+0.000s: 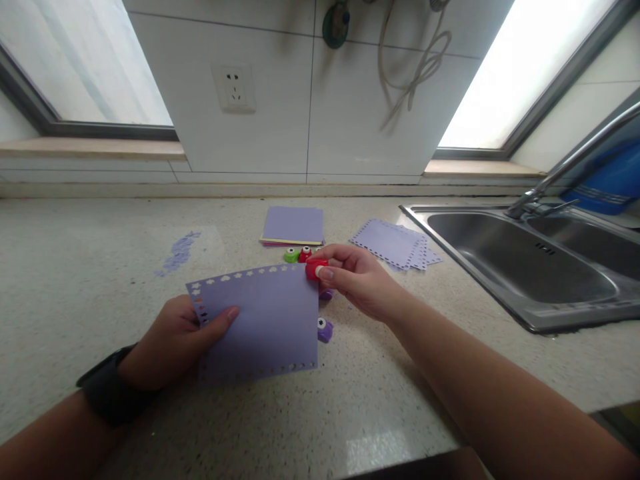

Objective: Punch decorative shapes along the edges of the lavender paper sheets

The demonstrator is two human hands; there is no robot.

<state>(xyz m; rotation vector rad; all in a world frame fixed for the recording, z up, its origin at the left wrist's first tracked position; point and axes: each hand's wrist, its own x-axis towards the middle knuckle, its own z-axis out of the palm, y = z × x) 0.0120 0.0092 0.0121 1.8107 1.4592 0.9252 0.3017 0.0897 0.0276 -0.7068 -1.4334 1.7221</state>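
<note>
A lilac paper sheet (265, 320) with small shapes punched along its edges is held over the speckled counter (100, 267). My left hand (175, 343) grips its left edge, thumb on top. My right hand (353, 277) pinches a small red craft punch (316, 268) at the sheet's top right corner. A purple punch (325, 329) lies on the counter just right of the sheet. Another purple punch (327, 294) shows partly under my right hand.
Green (291, 255) and red (305, 253) punches stand behind the sheet. A stack of coloured paper (293, 225) and several punched lilac sheets (393, 243) lie further back. Paper scraps (179, 252) lie at left. A steel sink (520, 267) with tap (565, 167) is at right.
</note>
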